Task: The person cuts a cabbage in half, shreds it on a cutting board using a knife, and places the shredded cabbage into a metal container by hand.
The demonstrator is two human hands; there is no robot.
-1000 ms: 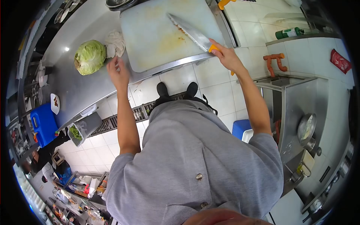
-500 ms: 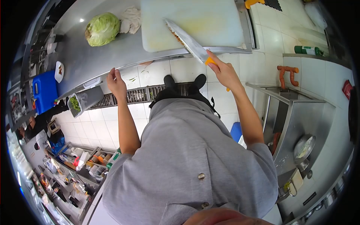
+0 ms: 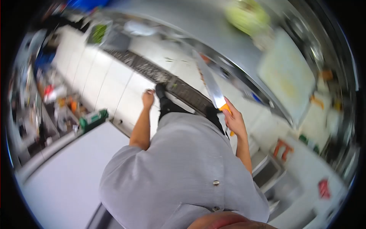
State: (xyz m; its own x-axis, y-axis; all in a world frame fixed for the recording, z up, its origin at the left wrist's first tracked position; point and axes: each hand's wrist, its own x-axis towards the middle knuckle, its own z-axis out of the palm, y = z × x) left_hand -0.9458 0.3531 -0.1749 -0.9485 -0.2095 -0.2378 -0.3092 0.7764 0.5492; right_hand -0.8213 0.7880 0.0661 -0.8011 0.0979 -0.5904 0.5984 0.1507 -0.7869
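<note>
Gripping the knife, the right fingers are now farther from the cutting board; left fingers half-curled.

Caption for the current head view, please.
Right hand holding a knife above the floor; cabbage and board on the counter.

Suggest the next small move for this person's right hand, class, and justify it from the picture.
Probably draw the knife in closer to the body: the right hand grips its orange handle, and its bare blade juts out ahead, off the board.
</note>
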